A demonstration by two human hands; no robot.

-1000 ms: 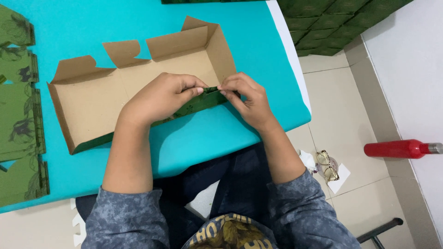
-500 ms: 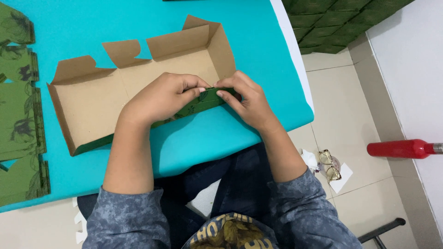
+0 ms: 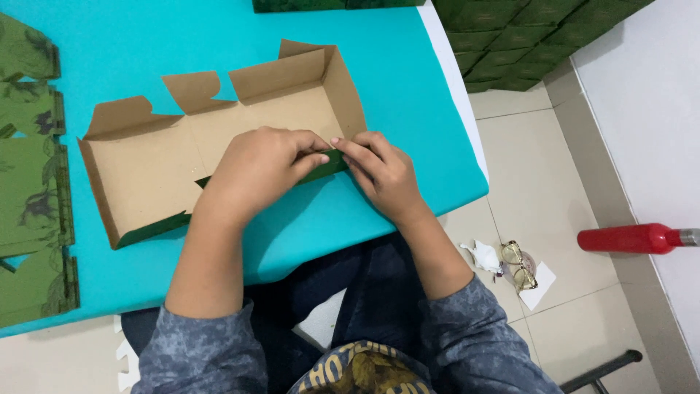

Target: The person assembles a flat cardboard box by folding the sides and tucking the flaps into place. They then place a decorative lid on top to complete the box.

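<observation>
The turquoise table [image 3: 219,29] carries the work. On it, directly under both hands, lies the cardboard box blank [image 3: 146,168], brown inside and green outside, partly erected.

Status of assembly, as judged from this view:
- Far wall beyond the grip: raised, with its flaps standing.
- End wall to the right of the grip: raised.
- End wall well to the left of the grip: raised, its green edge showing.
- Near wall: in hand, not yet locked.

The left hand [image 3: 255,168] and the right hand [image 3: 383,171] meet at the near wall's green edge [image 3: 328,164], fingertips pinched together on it, pressing the fold. Locking this wall and tucking the far flaps appear to be left.

Left of the grip, a stack of flat green blanks [image 3: 33,182] lies unfolded at the table's edge.
</observation>
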